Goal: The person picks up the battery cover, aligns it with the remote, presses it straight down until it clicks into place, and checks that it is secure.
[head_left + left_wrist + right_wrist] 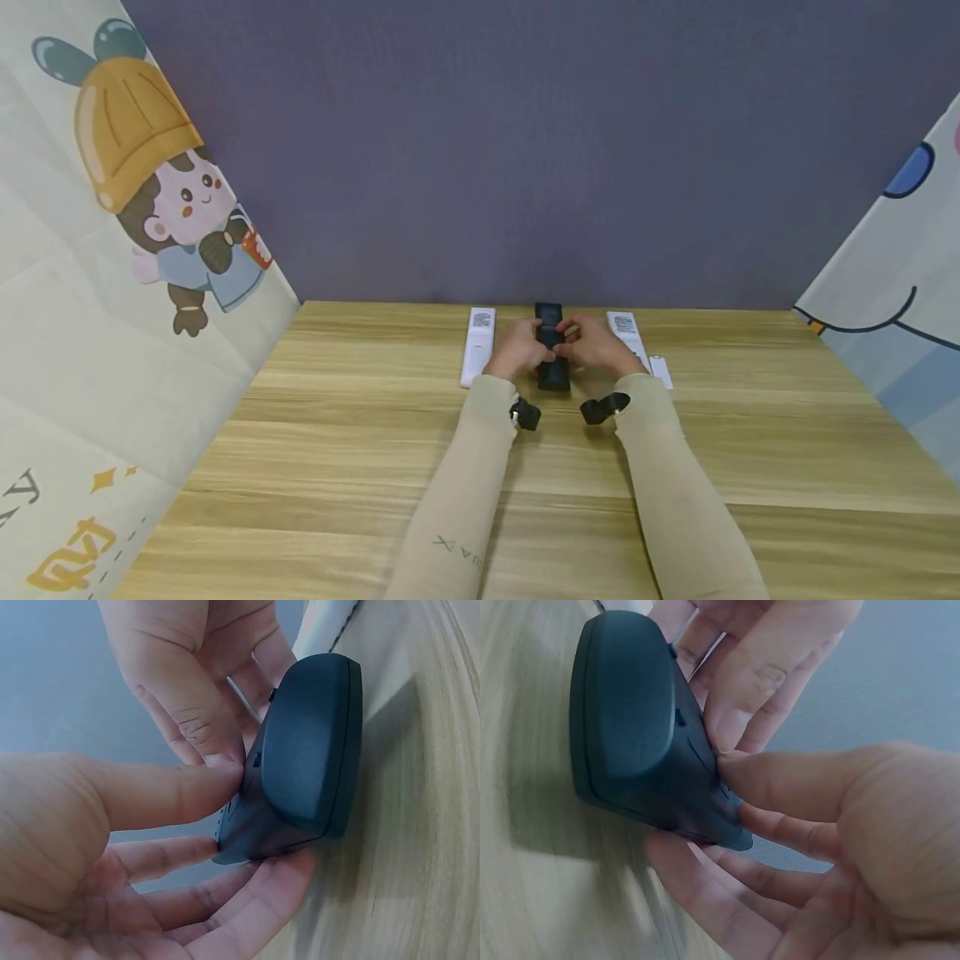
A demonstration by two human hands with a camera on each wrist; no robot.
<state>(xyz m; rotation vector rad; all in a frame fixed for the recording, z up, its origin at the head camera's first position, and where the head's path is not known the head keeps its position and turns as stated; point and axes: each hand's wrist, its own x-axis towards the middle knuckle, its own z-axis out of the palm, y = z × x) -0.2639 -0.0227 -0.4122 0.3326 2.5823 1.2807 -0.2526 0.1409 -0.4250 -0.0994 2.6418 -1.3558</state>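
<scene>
A black remote control (553,377) is between my two hands, low over the wooden table. My left hand (521,347) holds its left side, thumb on the upper face and fingers along the edge. From the other side my right hand (597,345) grips it likewise. Both thumbs meet on that face in the left wrist view, close to the remote's rounded end (304,742). In the right wrist view the same end (630,697) appears slightly raised, with a shadow on the wood beneath. The face under the thumbs is partly hidden.
A white remote control (478,346) lies left of my left hand, label side up. Another white remote (624,327) is partly covered by my right hand. Beside it lies a small white cover piece (660,370). A dark panel (540,150) stands behind the table (337,467).
</scene>
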